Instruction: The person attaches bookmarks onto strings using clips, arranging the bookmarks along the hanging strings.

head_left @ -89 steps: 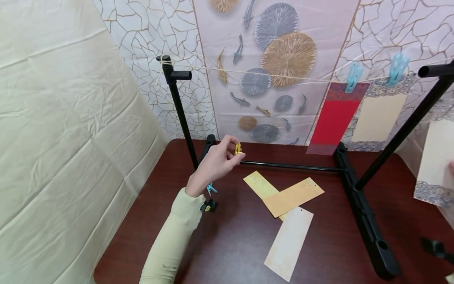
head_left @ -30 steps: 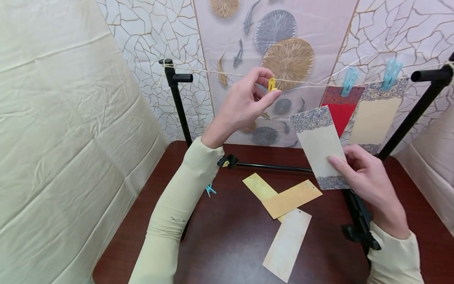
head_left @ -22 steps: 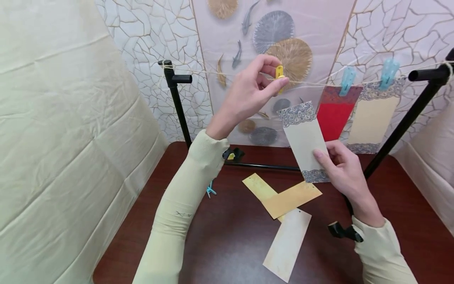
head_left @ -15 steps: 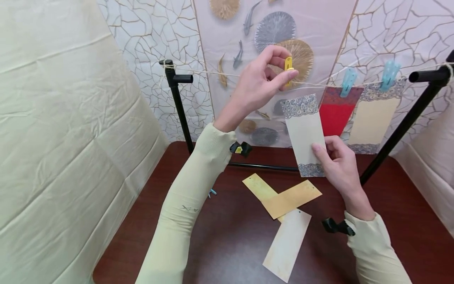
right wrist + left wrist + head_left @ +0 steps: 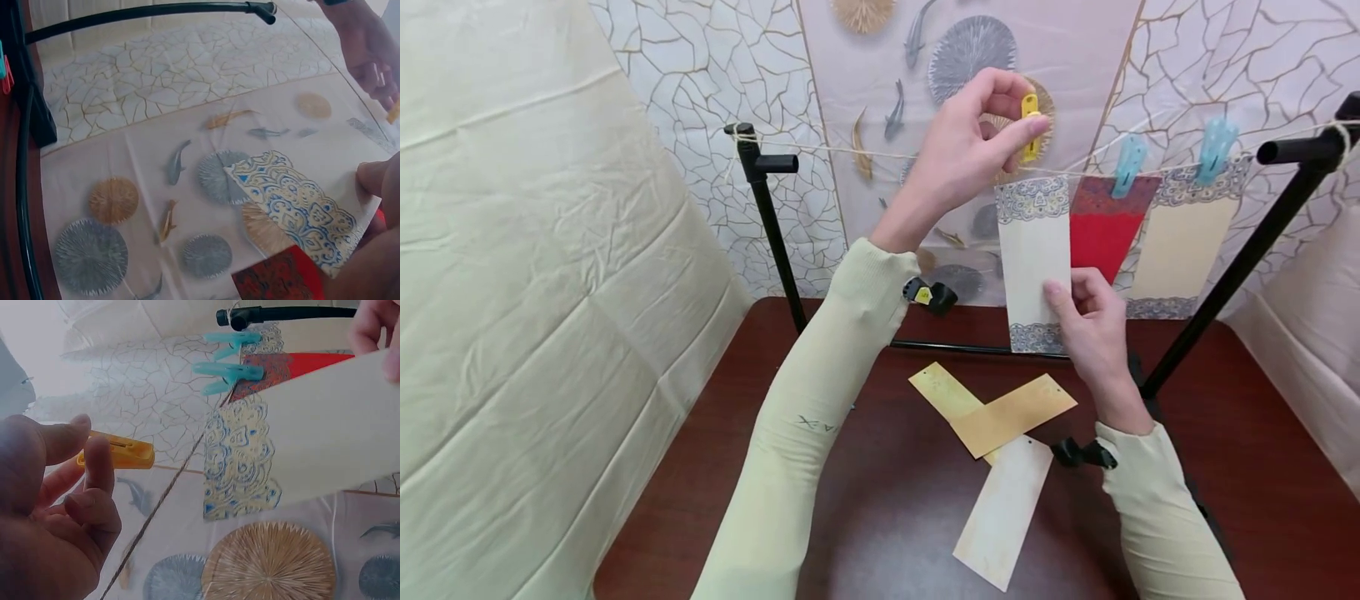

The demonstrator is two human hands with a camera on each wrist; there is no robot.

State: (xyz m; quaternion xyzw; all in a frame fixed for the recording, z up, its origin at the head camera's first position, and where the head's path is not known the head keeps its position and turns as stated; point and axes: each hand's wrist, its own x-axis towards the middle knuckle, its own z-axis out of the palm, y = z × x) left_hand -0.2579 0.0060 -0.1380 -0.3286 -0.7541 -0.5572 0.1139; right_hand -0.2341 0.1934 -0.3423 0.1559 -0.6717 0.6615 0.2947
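My left hand (image 5: 966, 154) pinches a yellow clothespin (image 5: 1031, 125) between thumb and fingers, just above the string (image 5: 880, 154). In the left wrist view the clothespin (image 5: 128, 452) stays apart from both string and card. My right hand (image 5: 1096, 329) holds a cream card (image 5: 1033, 258) with blue-patterned ends by its lower right edge, thumb in front. The card is nearly upright, its top at the string; whether they touch I cannot tell. Beside it a red card (image 5: 1108, 237) hangs from a light-blue clothespin (image 5: 1128, 167), and a beige card (image 5: 1180, 246) from another clothespin (image 5: 1217, 150).
Black stand posts (image 5: 772, 237) hold the string's ends. On the dark table (image 5: 880, 517) lie a yellow card (image 5: 945, 392), an orange card (image 5: 1015, 417) and a whitish card (image 5: 1003, 517), partly overlapping. A red clothespin (image 5: 7, 76) shows at the right wrist view's left edge.
My left hand has risen rightward with the yellow clothespin to the string. From the right edge, my right hand has brought the cream card leftward and up, turning it nearly upright.
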